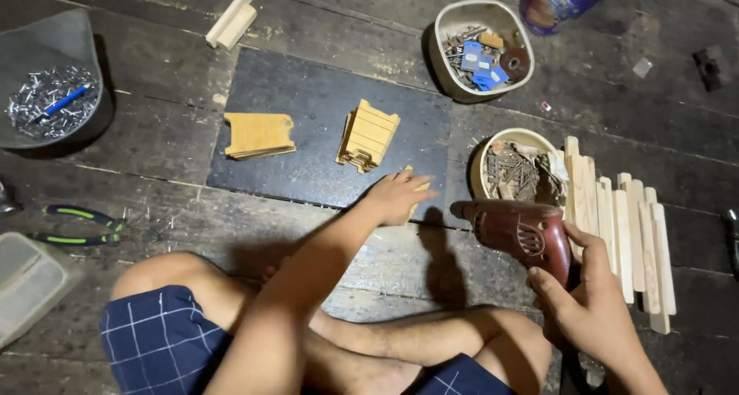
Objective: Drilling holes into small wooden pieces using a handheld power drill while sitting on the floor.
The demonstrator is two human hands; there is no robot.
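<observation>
Right hand (589, 287) grips the red drill (517, 233); left hand (396, 196) fingers close on a wooden piece (419, 187) at the black board's (308, 95) near edge; two slat stacks (368, 135) on it, two bowls (477, 25) beyond.

Two bowls (479, 50) (517, 162) of hardware, upper right; one red drill (517, 233); one pair of pliers (77, 224), left; one dark board (323, 125); two wooden pieces (259, 135) (368, 135), centre.

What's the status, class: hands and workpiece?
Left hand presses small wooden piece on black board. Right hand grips red drill. Nothing lies between them.
</observation>
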